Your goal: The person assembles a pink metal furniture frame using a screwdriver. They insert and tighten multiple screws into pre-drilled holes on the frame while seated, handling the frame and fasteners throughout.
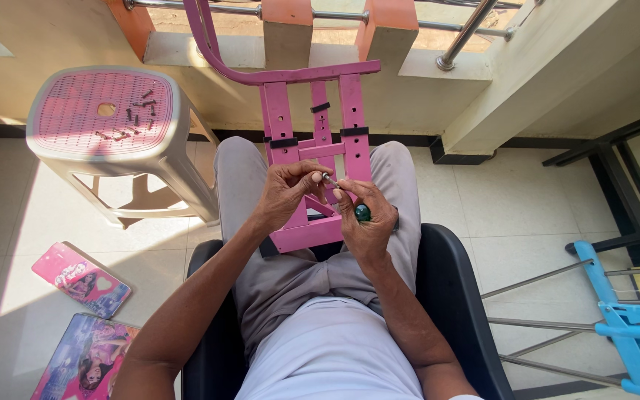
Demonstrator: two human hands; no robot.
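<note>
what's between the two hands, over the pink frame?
Head view: a small screw, pinched by left hand and right hand fingertips above the pink frame.

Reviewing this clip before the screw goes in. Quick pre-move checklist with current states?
1. Screw pinched by left hand fingers: ok.
2. Screwdriver with green handle in right hand: ok.
3. Tip seated on the screw head: cannot tell, too small.
4. Pink frame resting steady on the lap: ok.
5. Spare screws lie on the stool, at the left: ok.
6. Target hole aligned: cannot tell.
</note>
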